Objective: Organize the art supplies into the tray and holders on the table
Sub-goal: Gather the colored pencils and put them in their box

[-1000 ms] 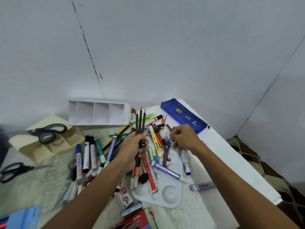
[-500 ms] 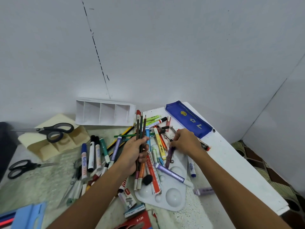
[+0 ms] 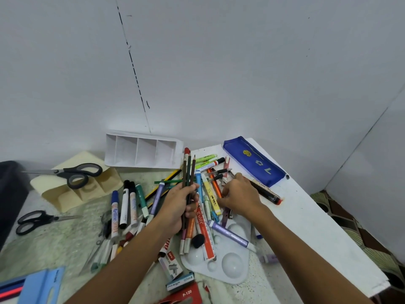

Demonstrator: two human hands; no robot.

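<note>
Since a moment ago the right hand (image 3: 238, 197) has slid deeper into the pile (image 3: 210, 187), fingers curled, grasp unclear. Left hand (image 3: 178, 207) grips three pencils (image 3: 189, 170) upright, likely bunching them for the holder (image 3: 142, 151) behind.

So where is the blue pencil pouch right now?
In the head view the blue pencil pouch lies at the table's far right corner, just beyond the right hand.
</note>
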